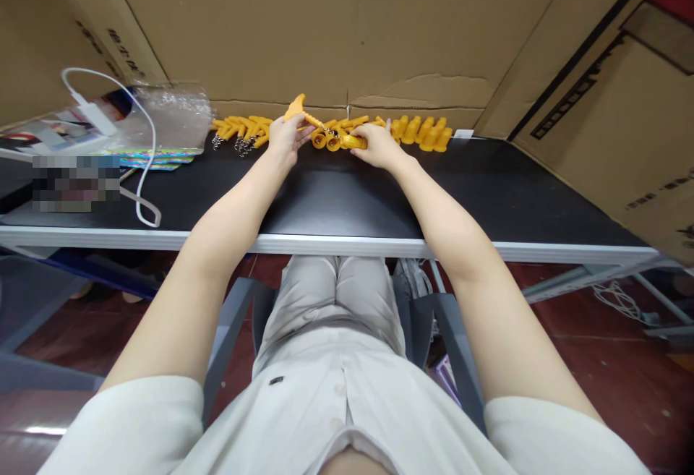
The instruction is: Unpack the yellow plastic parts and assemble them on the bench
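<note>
My left hand (286, 141) is closed around an orange plastic corkscrew (296, 106). Its wide handle sticks up above my fingers, and its metal spiral points right, toward my other hand. My right hand (380, 145) grips an orange tubular sleeve (352, 142) whose end faces left, just right of the spiral's tip. Whether the tip touches the sleeve I cannot tell. Behind and between my hands lie more orange sleeves (319, 141), with their round openings toward me. A row of loose orange corkscrews (238, 128) with bare spirals lies left of my left hand.
Several orange sleeves (426, 133) stand in rows to the right, beside a small white card (463, 134). Cardboard walls (352, 34) close off the black tabletop (336, 200) at the back and sides. On the left are a white cable (153, 150) and a clear plastic bag (173, 117).
</note>
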A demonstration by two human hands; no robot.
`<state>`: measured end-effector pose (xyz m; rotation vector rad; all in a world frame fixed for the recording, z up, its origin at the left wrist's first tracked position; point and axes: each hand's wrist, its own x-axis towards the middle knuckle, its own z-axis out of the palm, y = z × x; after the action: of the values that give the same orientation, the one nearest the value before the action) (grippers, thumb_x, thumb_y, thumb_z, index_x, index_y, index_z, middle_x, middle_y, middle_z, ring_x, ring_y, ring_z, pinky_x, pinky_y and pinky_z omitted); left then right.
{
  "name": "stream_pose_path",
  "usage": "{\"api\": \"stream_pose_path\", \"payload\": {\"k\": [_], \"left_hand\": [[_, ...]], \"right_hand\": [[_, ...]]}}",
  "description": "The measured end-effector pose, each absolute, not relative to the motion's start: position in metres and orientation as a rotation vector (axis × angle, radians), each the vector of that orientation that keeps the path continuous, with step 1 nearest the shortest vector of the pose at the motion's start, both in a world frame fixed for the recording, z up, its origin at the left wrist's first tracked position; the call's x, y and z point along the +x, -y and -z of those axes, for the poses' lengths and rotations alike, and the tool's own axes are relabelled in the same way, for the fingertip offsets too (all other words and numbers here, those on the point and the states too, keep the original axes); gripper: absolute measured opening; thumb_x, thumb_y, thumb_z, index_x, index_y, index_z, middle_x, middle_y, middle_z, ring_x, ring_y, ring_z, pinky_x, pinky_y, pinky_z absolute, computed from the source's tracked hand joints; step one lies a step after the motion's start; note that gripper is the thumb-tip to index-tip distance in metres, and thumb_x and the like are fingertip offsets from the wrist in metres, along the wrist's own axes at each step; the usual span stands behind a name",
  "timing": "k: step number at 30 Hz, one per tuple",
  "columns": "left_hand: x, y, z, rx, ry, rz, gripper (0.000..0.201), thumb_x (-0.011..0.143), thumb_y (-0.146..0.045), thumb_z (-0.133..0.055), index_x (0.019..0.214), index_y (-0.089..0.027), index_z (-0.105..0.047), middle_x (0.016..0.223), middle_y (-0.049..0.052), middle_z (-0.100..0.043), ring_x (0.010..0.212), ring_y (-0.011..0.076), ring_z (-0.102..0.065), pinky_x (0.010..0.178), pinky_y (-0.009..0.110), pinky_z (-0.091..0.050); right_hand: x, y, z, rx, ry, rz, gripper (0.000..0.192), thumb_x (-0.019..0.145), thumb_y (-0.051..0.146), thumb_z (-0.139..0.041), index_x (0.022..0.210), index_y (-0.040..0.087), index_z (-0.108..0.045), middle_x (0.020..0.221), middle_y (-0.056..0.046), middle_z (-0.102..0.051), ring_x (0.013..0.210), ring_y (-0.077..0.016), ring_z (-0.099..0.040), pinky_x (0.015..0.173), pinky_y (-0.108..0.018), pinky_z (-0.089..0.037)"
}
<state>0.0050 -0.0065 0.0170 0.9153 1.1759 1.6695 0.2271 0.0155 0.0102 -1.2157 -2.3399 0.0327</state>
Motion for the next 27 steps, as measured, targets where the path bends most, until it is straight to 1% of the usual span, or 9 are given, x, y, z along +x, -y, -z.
{"api": "stream_pose_path", "payload": {"k": [3, 6, 11, 15, 17, 20, 23, 25, 27], "left_hand": [[0.005, 0.001, -0.014, 0.885, -1.134, -1.669, 0.011, 0.105, -0.014, -0.062, 0.096, -0.02, -0.06, 0.094, 0.002, -0.077, 0.116, 0.0205, -0.081, 0.106, 0.036, -0.064], [0.006, 0.001, -0.012, 0.886, -1.106, -1.623, 0.007, 0.097, -0.016, -0.069, 0.1, -0.021, -0.065, 0.092, 0.004, -0.079, 0.112, 0.0247, -0.084, 0.103, 0.036, -0.068], [0.007, 0.004, -0.01, 1.004, -1.115, -1.514, 0.015, 0.094, -0.021, -0.071, 0.107, -0.02, -0.065, 0.104, 0.01, -0.081, 0.112, 0.0313, -0.085, 0.095, 0.036, -0.07], [0.005, -0.008, 0.0, 1.158, -1.192, -1.395, 0.038, 0.093, -0.019, -0.076, 0.126, -0.021, -0.057, 0.112, 0.012, -0.076, 0.101, 0.0326, -0.086, 0.081, 0.038, -0.071], [0.004, -0.016, 0.008, 1.295, -1.212, -1.383, 0.053, 0.093, -0.016, -0.078, 0.138, -0.024, -0.051, 0.116, 0.011, -0.072, 0.098, 0.0318, -0.086, 0.079, 0.039, -0.07], [0.003, -0.024, 0.02, 1.553, -1.178, -1.369, 0.071, 0.094, -0.019, -0.082, 0.153, -0.03, -0.045, 0.119, 0.009, -0.067, 0.1, 0.0311, -0.084, 0.084, 0.047, -0.071], [-0.002, -0.026, 0.027, 1.788, -1.207, -1.302, 0.082, 0.088, -0.02, -0.085, 0.159, -0.034, -0.046, 0.124, 0.01, -0.068, 0.104, 0.0306, -0.082, 0.094, 0.051, -0.07], [-0.007, -0.025, 0.028, 1.95, -1.292, -1.266, 0.08, 0.087, -0.018, -0.083, 0.159, -0.031, -0.051, 0.13, 0.013, -0.069, 0.116, 0.0341, -0.08, 0.106, 0.055, -0.067], [-0.012, -0.026, 0.028, 2.115, -1.393, -1.244, 0.072, 0.09, -0.017, -0.078, 0.157, -0.025, -0.055, 0.136, 0.017, -0.07, 0.132, 0.039, -0.074, 0.121, 0.06, -0.057]], "right_hand": [[0.225, -0.013, -0.011, -1.193, 2.326, -0.052, 0.033, 0.097, 0.036, -0.068, 0.124, 0.027, -0.083, 0.137, -0.009, -0.081, 0.142, -0.0442, -0.068, 0.137, -0.081, -0.015], [0.224, -0.01, -0.013, -1.189, 2.304, -0.051, 0.032, 0.098, 0.04, -0.069, 0.123, 0.027, -0.083, 0.135, -0.01, -0.082, 0.14, -0.0442, -0.069, 0.136, -0.08, -0.02], [0.224, -0.006, -0.017, -1.258, 2.293, -0.007, 0.03, 0.099, 0.035, -0.067, 0.123, 0.026, -0.084, 0.139, -0.011, -0.081, 0.143, -0.0451, -0.067, 0.135, -0.082, -0.021], [0.226, -0.009, -0.015, -1.245, 2.312, 0.048, 0.036, 0.103, 0.034, -0.064, 0.133, 0.023, -0.081, 0.148, -0.015, -0.076, 0.148, -0.0457, -0.064, 0.134, -0.086, -0.016], [0.226, -0.011, -0.013, -1.219, 2.327, 0.07, 0.038, 0.105, 0.035, -0.063, 0.136, 0.02, -0.079, 0.151, -0.019, -0.074, 0.148, -0.0458, -0.063, 0.134, -0.087, -0.015], [0.227, -0.014, -0.011, -1.202, 2.355, 0.086, 0.04, 0.106, 0.039, -0.065, 0.138, 0.019, -0.078, 0.152, -0.021, -0.072, 0.148, -0.0465, -0.063, 0.134, -0.087, -0.017], [0.228, -0.012, -0.012, -1.228, 2.361, 0.097, 0.04, 0.107, 0.041, -0.066, 0.139, 0.019, -0.078, 0.153, -0.022, -0.071, 0.148, -0.0474, -0.063, 0.134, -0.088, -0.016], [0.228, -0.01, -0.014, -1.238, 2.355, 0.099, 0.04, 0.108, 0.041, -0.065, 0.139, 0.02, -0.078, 0.152, -0.021, -0.072, 0.148, -0.0468, -0.063, 0.134, -0.087, -0.014], [0.227, -0.009, -0.015, -1.222, 2.353, 0.094, 0.039, 0.108, 0.04, -0.065, 0.138, 0.02, -0.078, 0.151, -0.02, -0.072, 0.147, -0.0462, -0.063, 0.134, -0.087, -0.014]]}}
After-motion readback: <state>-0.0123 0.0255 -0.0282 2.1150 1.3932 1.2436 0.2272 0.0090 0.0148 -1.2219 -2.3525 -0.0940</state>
